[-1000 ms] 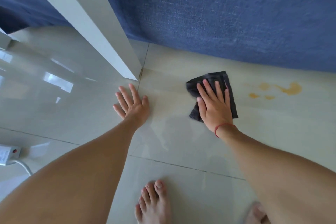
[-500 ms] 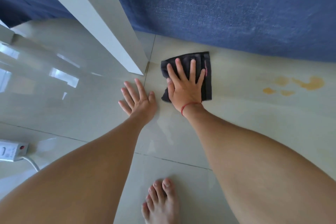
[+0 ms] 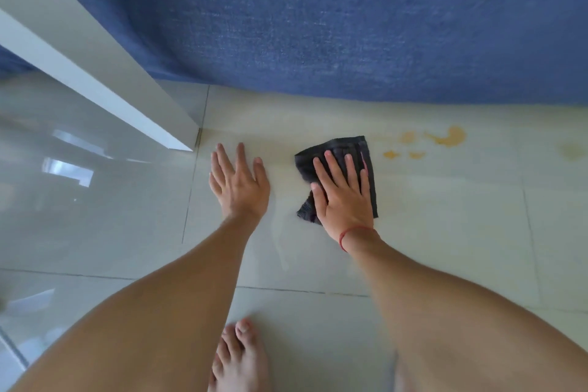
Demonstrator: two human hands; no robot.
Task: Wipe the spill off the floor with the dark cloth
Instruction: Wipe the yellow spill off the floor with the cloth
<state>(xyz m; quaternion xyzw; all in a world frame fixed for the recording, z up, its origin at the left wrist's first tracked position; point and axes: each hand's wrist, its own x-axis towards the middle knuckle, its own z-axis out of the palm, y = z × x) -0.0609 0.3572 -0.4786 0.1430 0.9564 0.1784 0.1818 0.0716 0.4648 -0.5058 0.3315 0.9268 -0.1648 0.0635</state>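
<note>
A dark grey folded cloth (image 3: 339, 148) lies flat on the pale tiled floor (image 3: 445, 232). My right hand (image 3: 345, 191) presses down on it with fingers spread, a red string around the wrist. An orange-yellow spill (image 3: 447, 137) sits on the floor a little to the right of the cloth, in one larger blotch with small drops beside it. A fainter stain (image 3: 572, 149) shows further right. My left hand (image 3: 237, 183) rests flat on the bare tile to the left of the cloth, fingers apart, holding nothing.
A blue fabric-covered furniture side (image 3: 318, 25) runs along the far edge of the floor. A white slanted panel (image 3: 95, 67) ends at a corner just left of my left hand. My bare foot (image 3: 238, 356) stands near the bottom centre.
My right hand slid the cloth left beside my left hand half a second ago, then back right toward the spill. My left hand stayed planted on the tile.
</note>
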